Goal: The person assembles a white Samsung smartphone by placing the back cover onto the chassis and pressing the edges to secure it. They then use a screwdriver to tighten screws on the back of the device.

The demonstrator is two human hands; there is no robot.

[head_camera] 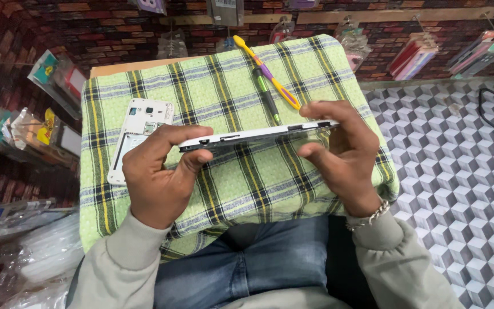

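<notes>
**Both hands on a white phone, held edge-on above the cloth**

From my remote seat I see the left hand [158,171] and the right hand [341,151] gripping a slim white phone [255,135] between them. It is held nearly level, its long side edge turned toward the camera, above the middle of a green checked cloth [224,189] that covers a small board on the lap. My left hand is closed on the phone's left end, thumb under and fingers curled over the top. My right hand is closed on the right end, fingers laid along the upper edge and thumb below.

On the cloth to the left, just beside the left hand, lies a white phone frame [138,134] with its inner side up. Farther away, near the cloth's far edge, a green screwdriver [267,94] and a yellow-and-purple pry tool [267,71] lie close together, slanting from far left to near right. A patterned floor [458,160] shows at the right.
</notes>
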